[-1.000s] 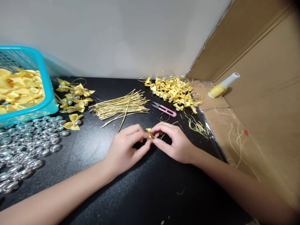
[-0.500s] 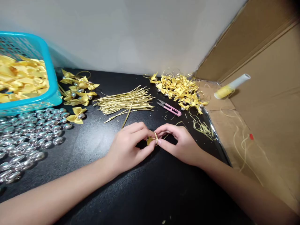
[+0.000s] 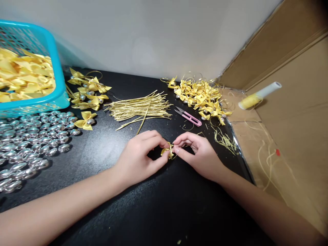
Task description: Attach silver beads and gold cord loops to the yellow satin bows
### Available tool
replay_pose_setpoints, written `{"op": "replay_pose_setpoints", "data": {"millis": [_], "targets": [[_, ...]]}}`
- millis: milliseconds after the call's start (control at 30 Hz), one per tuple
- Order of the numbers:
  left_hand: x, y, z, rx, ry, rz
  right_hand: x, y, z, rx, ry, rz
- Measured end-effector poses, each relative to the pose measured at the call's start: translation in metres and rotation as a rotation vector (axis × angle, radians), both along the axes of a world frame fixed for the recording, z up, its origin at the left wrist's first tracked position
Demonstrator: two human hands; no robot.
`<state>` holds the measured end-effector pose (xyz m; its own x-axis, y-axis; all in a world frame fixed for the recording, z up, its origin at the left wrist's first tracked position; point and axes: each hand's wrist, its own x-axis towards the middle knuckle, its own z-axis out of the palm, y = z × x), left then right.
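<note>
Bow [image 3: 164, 150] sits between both hands over the black table [image 3: 164, 205], pinched in the left hand [image 3: 142, 153]; the right hand [image 3: 198, 153] has thumb and forefinger narrowed beside it, their grip impossible to tell. A steady left pinch should prevent slipping while the gold cord [image 3: 171, 152] is worked. Since half a second ago, the basket [image 3: 56, 65] has risen in view.

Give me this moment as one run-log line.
left hand: pinching yellow ribbon bow; right hand: at bow's right side; gold twist ties: piled beyond left hand; pink thread snips: lying on black table
</note>
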<state>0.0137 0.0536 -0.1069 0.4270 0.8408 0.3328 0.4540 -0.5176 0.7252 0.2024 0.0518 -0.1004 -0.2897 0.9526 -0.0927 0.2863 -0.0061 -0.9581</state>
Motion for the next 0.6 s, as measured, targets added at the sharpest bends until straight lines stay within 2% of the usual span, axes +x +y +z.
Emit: {"op": "replay_pose_setpoints", "data": {"millis": [267,600], "targets": [[0.0005,0.0012,-0.0001,0.004,0.040,0.015,-0.0050,-0.0007,-0.0049,0.103,-0.018,-0.030],[0.0022,-0.0004,0.0026,-0.023,0.007,0.037,-0.0090,-0.0047,-0.0057,0.308,-0.086,-0.030]]}}
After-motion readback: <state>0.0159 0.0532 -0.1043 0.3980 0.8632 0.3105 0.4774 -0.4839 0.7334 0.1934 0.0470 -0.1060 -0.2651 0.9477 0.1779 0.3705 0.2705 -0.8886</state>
